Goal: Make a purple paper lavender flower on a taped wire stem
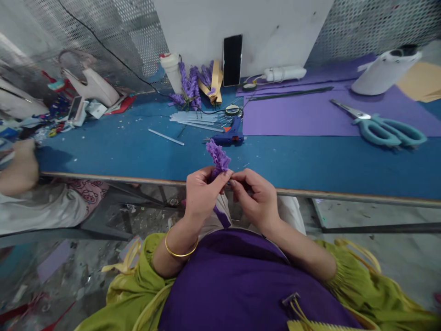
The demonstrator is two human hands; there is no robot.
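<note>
My left hand (203, 193) is closed around a purple ruffled paper flower (218, 156), whose frilled tip points up and away from me. Below that hand hangs a flat purple strip (221, 217). My right hand (257, 200) is pinched closed at the flower's lower end, its fingertips touching those of my left. What lies in that pinch is too small and covered to make out. Just beyond the flower, a blue glue gun (227, 134) rests on the blue table (138, 149).
Clear glue sticks (196, 118), finished purple flowers (189, 85) and an upright phone (232, 60) are behind the glue gun. Purple sheets (289, 115), teal-handled scissors (382, 126) and a white container (386, 71) lie rightward. Another person's arm (20, 168) is at left.
</note>
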